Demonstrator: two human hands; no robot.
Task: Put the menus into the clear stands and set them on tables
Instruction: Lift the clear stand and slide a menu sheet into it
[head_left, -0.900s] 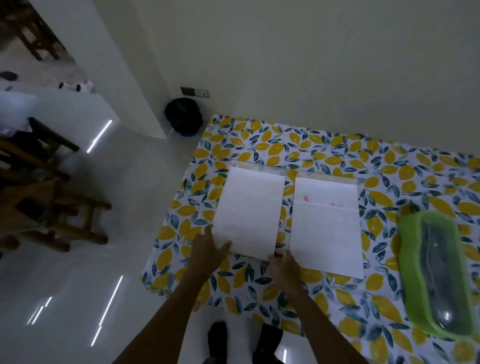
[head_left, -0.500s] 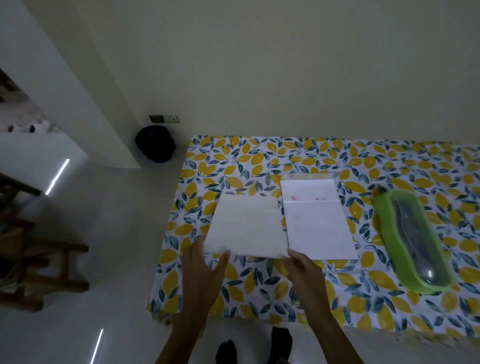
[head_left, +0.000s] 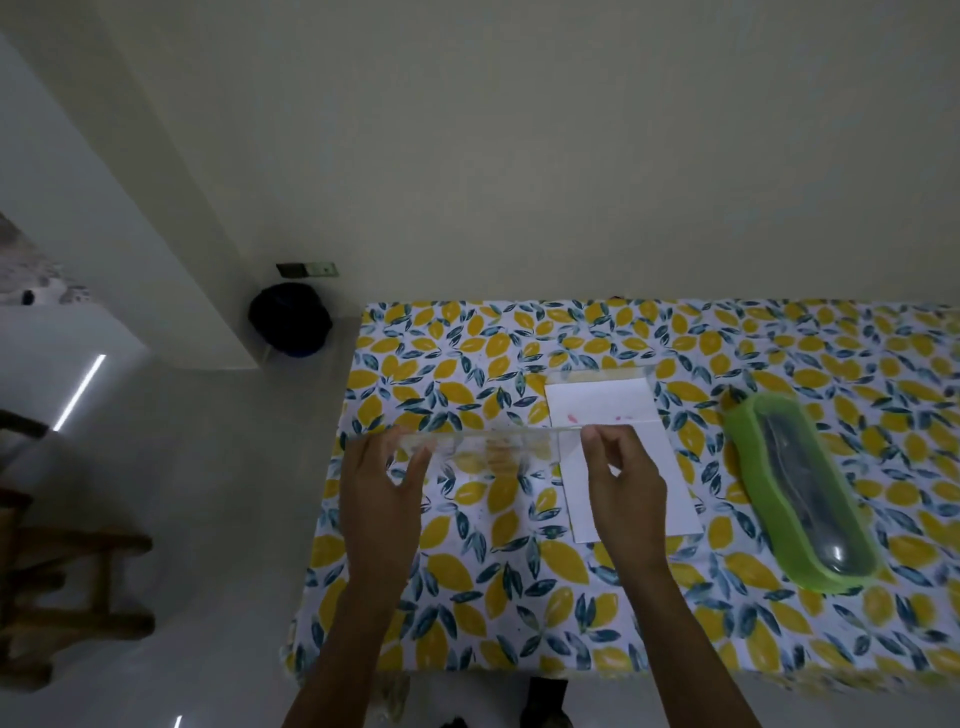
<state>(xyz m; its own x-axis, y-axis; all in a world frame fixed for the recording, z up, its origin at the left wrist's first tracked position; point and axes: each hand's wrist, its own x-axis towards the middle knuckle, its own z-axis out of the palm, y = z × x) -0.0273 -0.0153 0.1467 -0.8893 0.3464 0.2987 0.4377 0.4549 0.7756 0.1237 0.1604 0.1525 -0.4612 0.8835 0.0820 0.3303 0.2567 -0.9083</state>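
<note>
I hold a clear stand (head_left: 488, 449) just above the lemon-print table (head_left: 467, 597), tipped so I see it nearly edge-on with the cloth showing through. My left hand (head_left: 382, 499) grips its left end and my right hand (head_left: 623, 483) pinches its right end. I cannot tell whether a menu sheet is inside it at this angle. A second clear stand with a white menu (head_left: 602, 405) in it lies flat on the table behind my right hand, which covers part of it.
A green container with a clear lid (head_left: 800, 493) lies on the table to the right. A black bag (head_left: 291, 319) sits on the floor by the table's far left corner. Wooden furniture (head_left: 62, 571) stands at the left. The wall runs behind the table.
The left stand, which lay flat with its white sheet facing up, has been lifted and tipped up edge-on in both hands. The right stand stays flat.
</note>
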